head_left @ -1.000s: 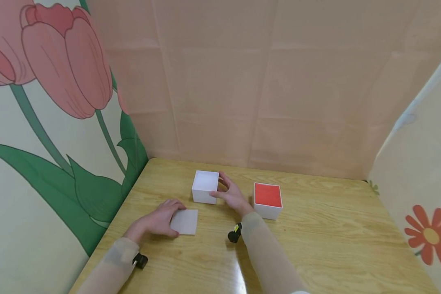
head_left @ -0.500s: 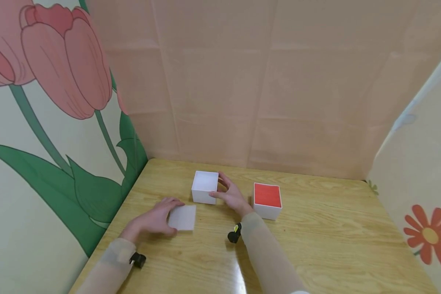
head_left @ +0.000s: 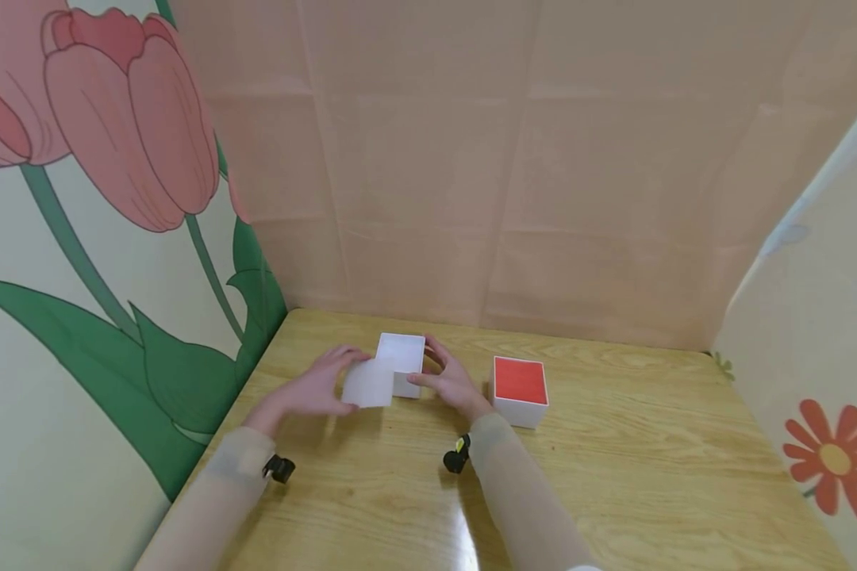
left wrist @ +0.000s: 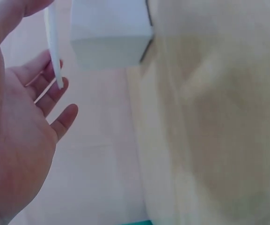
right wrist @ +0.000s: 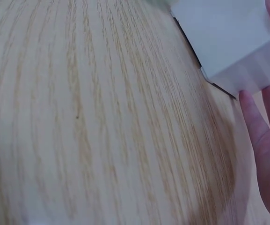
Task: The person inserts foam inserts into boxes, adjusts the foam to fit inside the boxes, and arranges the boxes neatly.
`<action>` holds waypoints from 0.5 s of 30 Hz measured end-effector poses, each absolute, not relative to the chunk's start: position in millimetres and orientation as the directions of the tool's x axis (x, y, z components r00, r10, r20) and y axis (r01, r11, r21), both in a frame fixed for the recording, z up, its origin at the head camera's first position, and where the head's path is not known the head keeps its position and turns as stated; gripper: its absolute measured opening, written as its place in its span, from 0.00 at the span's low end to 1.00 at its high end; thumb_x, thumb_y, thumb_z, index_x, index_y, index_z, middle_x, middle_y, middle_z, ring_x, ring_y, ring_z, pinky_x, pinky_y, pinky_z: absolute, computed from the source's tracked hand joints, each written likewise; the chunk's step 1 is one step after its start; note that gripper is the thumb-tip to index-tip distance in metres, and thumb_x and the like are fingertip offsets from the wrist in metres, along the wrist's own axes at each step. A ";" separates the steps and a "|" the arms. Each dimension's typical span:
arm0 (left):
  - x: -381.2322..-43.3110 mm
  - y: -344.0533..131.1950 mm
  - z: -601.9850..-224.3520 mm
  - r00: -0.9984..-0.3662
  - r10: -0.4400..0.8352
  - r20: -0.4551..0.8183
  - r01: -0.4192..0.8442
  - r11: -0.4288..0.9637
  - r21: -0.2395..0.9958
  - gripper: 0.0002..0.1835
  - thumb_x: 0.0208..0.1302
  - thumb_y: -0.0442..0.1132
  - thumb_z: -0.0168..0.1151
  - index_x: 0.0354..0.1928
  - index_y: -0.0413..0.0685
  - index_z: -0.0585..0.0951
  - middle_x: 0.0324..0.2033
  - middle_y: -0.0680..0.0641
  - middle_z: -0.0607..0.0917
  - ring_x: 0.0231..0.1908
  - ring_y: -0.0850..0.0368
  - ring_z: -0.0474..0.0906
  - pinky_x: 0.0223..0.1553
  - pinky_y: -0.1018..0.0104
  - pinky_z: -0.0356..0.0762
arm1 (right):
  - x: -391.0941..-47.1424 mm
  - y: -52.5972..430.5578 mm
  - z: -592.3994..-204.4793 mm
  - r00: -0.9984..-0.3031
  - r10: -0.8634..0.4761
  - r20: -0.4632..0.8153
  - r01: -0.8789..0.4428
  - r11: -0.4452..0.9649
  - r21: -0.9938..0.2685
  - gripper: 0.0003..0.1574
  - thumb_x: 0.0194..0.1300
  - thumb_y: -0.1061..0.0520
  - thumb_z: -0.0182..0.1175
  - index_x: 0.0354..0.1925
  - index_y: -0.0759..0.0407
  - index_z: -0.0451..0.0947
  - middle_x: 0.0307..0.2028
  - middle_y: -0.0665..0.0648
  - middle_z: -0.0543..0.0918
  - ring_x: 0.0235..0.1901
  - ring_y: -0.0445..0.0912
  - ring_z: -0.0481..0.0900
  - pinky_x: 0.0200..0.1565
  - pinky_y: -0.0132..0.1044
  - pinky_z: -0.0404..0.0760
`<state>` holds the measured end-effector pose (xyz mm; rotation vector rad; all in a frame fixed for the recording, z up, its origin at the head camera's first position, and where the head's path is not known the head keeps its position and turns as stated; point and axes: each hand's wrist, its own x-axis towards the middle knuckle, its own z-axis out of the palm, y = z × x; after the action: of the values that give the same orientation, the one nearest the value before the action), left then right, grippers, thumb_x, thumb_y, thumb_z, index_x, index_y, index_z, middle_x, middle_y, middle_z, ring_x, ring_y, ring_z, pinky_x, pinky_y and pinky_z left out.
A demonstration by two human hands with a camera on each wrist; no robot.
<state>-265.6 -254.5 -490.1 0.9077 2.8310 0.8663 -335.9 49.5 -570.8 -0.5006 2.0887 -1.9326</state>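
Observation:
My left hand [head_left: 313, 387] pinches a thin white square sheet [head_left: 369, 384] by its left side, held above the table and just in front of a white box [head_left: 409, 385]. In the left wrist view the sheet [left wrist: 53, 44] appears edge-on between thumb and fingers, with the box [left wrist: 111, 23] beyond it. That box is open at the top, with a white inside, and the sheet covers its front left corner in the head view. My right hand [head_left: 451, 382] grips the box's right side, thumb in front and fingers behind. The right wrist view shows fingertips touching the box [right wrist: 233, 37].
Right of my right hand stands a second white box [head_left: 519, 411] with a red square [head_left: 520, 379] filling its top. Both boxes are on a wood-grain table [head_left: 636, 444]. A plain cloth backdrop [head_left: 486, 174] hangs behind, with flower-printed panels at the sides.
The white sheet has gone from lying on or near the table to being raised, moved forward and right to the box by my left hand. My right hand and both boxes have stayed put.

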 end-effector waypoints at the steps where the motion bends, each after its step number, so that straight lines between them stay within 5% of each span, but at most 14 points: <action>1: -270.0 -252.0 -487.4 -0.823 0.553 0.127 0.529 0.667 0.525 0.48 0.54 0.43 0.82 0.77 0.44 0.70 0.71 0.44 0.71 0.71 0.42 0.64 0.70 0.36 0.69 | -336.2 49.8 -571.2 -0.909 -0.415 0.041 -0.074 0.063 -0.995 0.63 0.65 0.54 0.79 0.86 0.45 0.52 0.83 0.54 0.59 0.78 0.60 0.63 0.73 0.53 0.72; 15: -326.0 -212.5 -467.8 -0.804 0.587 0.093 0.563 0.702 0.436 0.47 0.58 0.49 0.80 0.77 0.41 0.71 0.73 0.40 0.71 0.73 0.40 0.64 0.72 0.36 0.67 | -339.3 51.0 -572.3 -0.906 -0.421 0.049 -0.068 0.030 -0.997 0.64 0.64 0.59 0.79 0.86 0.45 0.54 0.80 0.60 0.63 0.73 0.64 0.70 0.67 0.52 0.79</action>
<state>-326.0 -212.5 -467.8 0.9639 2.8489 0.7021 -339.3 51.0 -572.3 -0.5028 2.0488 -1.9591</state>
